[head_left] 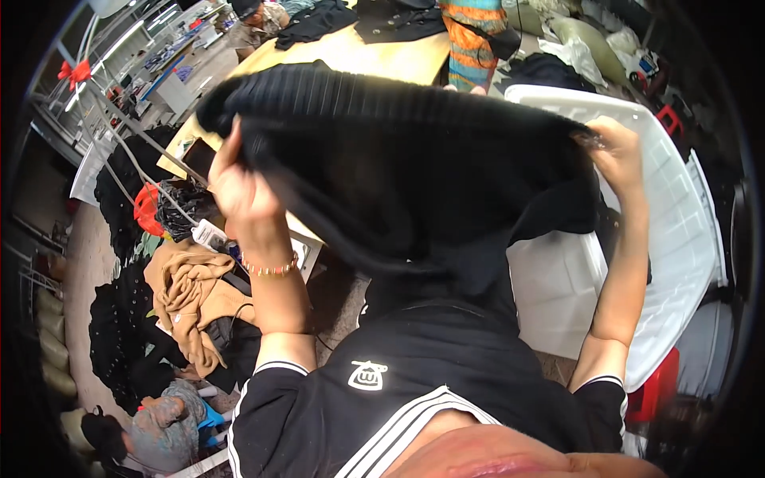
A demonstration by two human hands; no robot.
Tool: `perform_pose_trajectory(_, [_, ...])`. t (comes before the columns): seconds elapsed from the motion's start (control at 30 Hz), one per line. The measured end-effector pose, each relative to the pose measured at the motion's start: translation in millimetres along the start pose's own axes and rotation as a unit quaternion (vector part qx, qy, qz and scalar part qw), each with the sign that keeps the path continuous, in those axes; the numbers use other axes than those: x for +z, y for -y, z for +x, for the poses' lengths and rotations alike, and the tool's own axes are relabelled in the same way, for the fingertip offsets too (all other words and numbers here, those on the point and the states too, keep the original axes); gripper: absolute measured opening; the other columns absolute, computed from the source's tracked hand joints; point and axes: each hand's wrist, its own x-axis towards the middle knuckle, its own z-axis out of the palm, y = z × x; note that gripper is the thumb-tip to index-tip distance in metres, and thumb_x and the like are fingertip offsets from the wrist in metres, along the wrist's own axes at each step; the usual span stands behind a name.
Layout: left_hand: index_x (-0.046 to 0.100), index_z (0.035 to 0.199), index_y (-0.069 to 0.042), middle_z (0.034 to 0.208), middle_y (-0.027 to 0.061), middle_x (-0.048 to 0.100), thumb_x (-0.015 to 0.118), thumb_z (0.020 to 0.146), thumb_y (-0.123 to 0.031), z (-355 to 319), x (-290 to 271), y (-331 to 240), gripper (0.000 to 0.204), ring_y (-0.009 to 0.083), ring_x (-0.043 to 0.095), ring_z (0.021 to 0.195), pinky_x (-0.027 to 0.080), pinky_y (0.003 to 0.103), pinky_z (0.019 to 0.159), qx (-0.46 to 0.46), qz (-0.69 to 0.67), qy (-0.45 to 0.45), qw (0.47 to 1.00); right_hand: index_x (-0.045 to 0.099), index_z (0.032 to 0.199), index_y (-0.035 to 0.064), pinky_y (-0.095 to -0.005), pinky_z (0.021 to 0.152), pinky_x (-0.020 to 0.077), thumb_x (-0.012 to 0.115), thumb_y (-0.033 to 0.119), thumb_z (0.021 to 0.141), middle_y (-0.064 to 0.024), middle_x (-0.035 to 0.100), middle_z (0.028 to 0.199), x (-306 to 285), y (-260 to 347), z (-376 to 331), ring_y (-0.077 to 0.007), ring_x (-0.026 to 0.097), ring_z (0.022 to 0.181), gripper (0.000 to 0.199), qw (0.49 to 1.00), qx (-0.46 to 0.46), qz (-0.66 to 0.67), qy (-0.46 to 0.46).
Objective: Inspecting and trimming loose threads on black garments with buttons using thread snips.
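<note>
A black knit garment [422, 171] is stretched out in the air in front of my chest, its ribbed band [343, 95] running along the top edge. My left hand [243, 187] grips it at the left end, with some fingers hidden behind the cloth. At the right end my right hand [620, 155] pinches the corner of the band. The garment's lower part sags toward my lap, and motion blurs the cloth slightly.
Behind the garment is a pale wooden table [374, 52] with dark clothes on it. A white plastic bin [677, 215] stands at my right. Tan cloth [191, 291] and dark garments are heaped at left, near a seated person [163, 430]. Another person [259, 24] is at far left.
</note>
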Motion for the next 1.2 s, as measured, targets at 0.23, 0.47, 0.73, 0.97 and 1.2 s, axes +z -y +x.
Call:
perform_pose_trajectory(0.23, [0.066, 0.101, 0.005, 0.100, 0.0191, 0.071, 0.056, 0.094, -0.004, 120, 32, 15, 0.015, 0.0311, 0.070, 0.092, 0.059, 0.042, 0.087, 0.009, 0.024, 0.102, 0.994, 0.068, 0.095, -0.0025, -0.0165, 0.064, 0.0358, 0.069, 0.009, 0.091, 0.0063, 0.058, 0.080, -60, 60, 66, -0.0015, 0.048, 0.073, 0.013, 0.978, -0.066, 0.131, -0.149])
perform_pose_trajectory(0.47, [0.058, 0.101, -0.005, 0.085, 0.0038, 0.057, 0.062, 0.086, -0.007, 202, 162, 124, 0.016, 0.0145, 0.053, 0.075, 0.046, 0.028, 0.069, 0.198, 0.088, 0.146, 0.965, 0.070, 0.098, -0.0025, -0.0229, 0.073, 0.0525, 0.069, 0.017, 0.091, -0.0043, 0.070, 0.089, -89, 112, 112, -0.0119, 0.066, 0.079, 0.021, 0.856, -0.070, 0.444, -0.256])
perform_pose_trajectory(0.73, [0.045, 0.139, 0.002, 0.094, 0.0086, 0.069, 0.076, 0.081, -0.032, 164, 120, 177, 0.074, 0.0188, 0.066, 0.076, 0.054, 0.034, 0.067, -0.229, 0.540, 0.358, 0.726, 0.065, 0.079, 0.0083, -0.0289, 0.064, 0.0564, 0.067, 0.023, 0.094, -0.0028, 0.067, 0.075, -59, 87, 100, -0.0137, 0.066, 0.066, 0.021, 0.758, 0.078, 0.609, -0.219])
perform_pose_trajectory(0.97, [0.021, 0.141, 0.006, 0.099, 0.0187, 0.068, 0.067, 0.086, -0.017, 234, 43, 98, 0.075, 0.0237, 0.071, 0.075, 0.057, 0.032, 0.057, 0.015, 0.517, 0.021, 0.855, 0.069, 0.084, 0.0058, -0.0361, 0.067, 0.0598, 0.065, 0.025, 0.094, -0.0080, 0.072, 0.081, -13, 39, 86, -0.0222, 0.070, 0.071, 0.022, 0.620, 0.208, 0.740, -0.159])
perform_pose_trajectory(1.2, [0.067, 0.116, -0.005, 0.095, 0.0055, 0.072, 0.062, 0.092, -0.024, 147, 36, 132, 0.031, 0.0119, 0.068, 0.081, 0.054, 0.024, 0.072, -0.124, 0.515, 0.310, 0.790, 0.067, 0.092, 0.0043, -0.0307, 0.065, 0.0591, 0.062, 0.017, 0.095, -0.0075, 0.071, 0.084, 32, 15, 132, -0.0173, 0.070, 0.070, 0.014, 0.682, 0.182, 0.683, -0.185])
